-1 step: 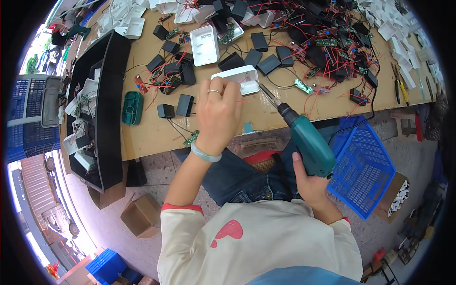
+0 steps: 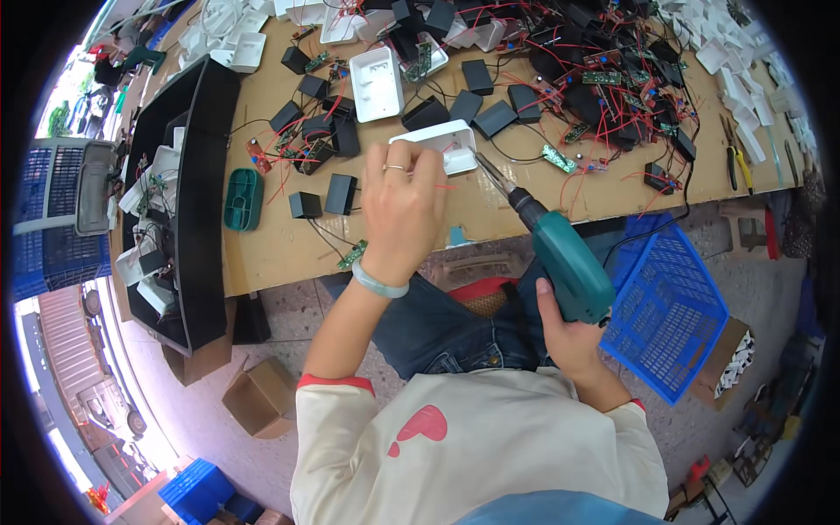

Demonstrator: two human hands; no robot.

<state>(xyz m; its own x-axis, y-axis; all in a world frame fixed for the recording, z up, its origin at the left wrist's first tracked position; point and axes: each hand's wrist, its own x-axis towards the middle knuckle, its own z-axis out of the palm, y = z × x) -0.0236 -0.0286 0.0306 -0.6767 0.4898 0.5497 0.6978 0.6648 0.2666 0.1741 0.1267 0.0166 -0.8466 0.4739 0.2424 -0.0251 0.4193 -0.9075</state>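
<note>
My left hand point(image 2: 402, 201) is closed, its curled fingers at the left end of a white plastic casing point(image 2: 457, 136) that tilts on the tabletop. The fingers hide that end of the casing, and thin red wire shows beside them. In my right hand point(image 2: 569, 341) is a green power screwdriver point(image 2: 573, 269), gripped at its rear. Its long bit points up and left, with the tip at the right end of the casing. Left of my wrist lie two black boxes and a small green circuit board point(image 2: 352, 255).
A heap of black boxes, red wires and boards point(image 2: 604, 96) covers the back. Another white casing point(image 2: 377, 85) lies beyond my left hand. A green tray point(image 2: 243, 199) and a long black bin point(image 2: 206, 201) stand left; pliers point(image 2: 743, 164) and a blue crate point(image 2: 669, 315) are right.
The power screwdriver's body has shifted very slightly to the left. My left hand and the casing hold the same place.
</note>
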